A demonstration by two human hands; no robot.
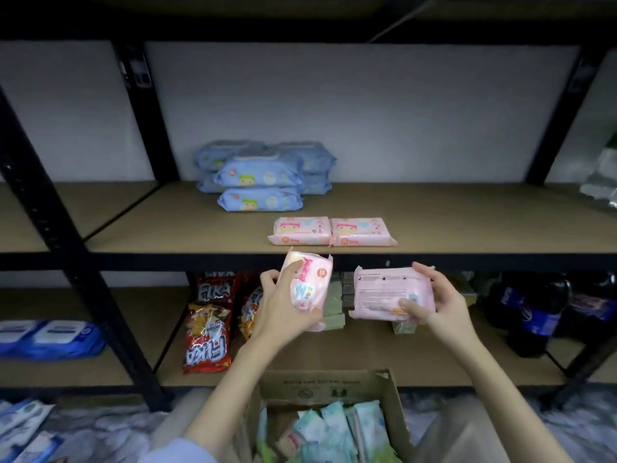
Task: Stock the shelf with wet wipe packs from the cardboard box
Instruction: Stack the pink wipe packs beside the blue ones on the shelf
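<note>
Pack in my left hand: my left hand (283, 305) grips a pink pack of wipes (305, 285), printed face toward me, standing on end and tilted a little; my thumb lies across its front and my fingers wrap behind it.
Pack in my right hand: my right hand (434, 302) grips a second pink pack (390, 292), plain back side toward me, lying nearly level; my thumb presses its lower edge and my fingers curl over its far right end.
Where the two packs are: both are in the air in front of the shelf edge, just below the middle board (467, 222), apart from each other.
Above my fingers: two pink packs on the shelf (330, 231) lie flat side by side, touching, near the front edge of the board.
Further back from my fingers: blue packs (260, 175) are stacked two high in several piles toward the wall, up and left of my left hand.
Below my wrists: the cardboard box (329, 389) stands open with pale green and blue packs (334, 429) standing in it.
Behind my left hand: red snack bags (208, 335) sit on the lower shelf.
Right of my right hand: dark soda bottles (534, 312) stand on that same lower shelf.
Far left of my left hand: blue-and-white packs (50, 335) lie on the neighbouring lower shelf.
</note>
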